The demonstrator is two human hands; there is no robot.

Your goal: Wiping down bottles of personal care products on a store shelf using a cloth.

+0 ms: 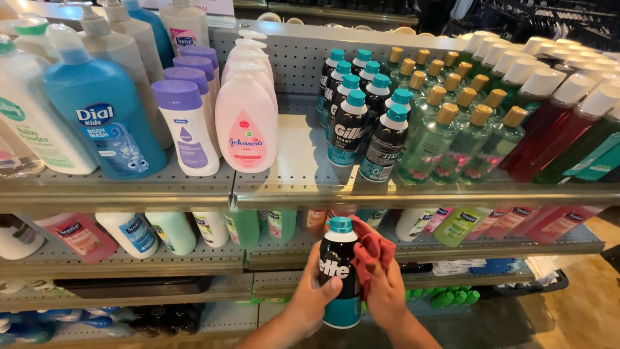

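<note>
The left hand (310,304) clamps the black can (340,271) mid-body, below the shelf's front edge (271,197); the right hand (387,294) presses a red cloth (369,249) against it; rigid, smooth, likely slippery.

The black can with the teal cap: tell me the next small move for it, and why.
Probably set the black can back into the open spot at the front of the matching cans on the upper shelf. The left hand grips it upright, the right hand presses a red cloth to its side, and bare shelf shows beside that row.
</note>
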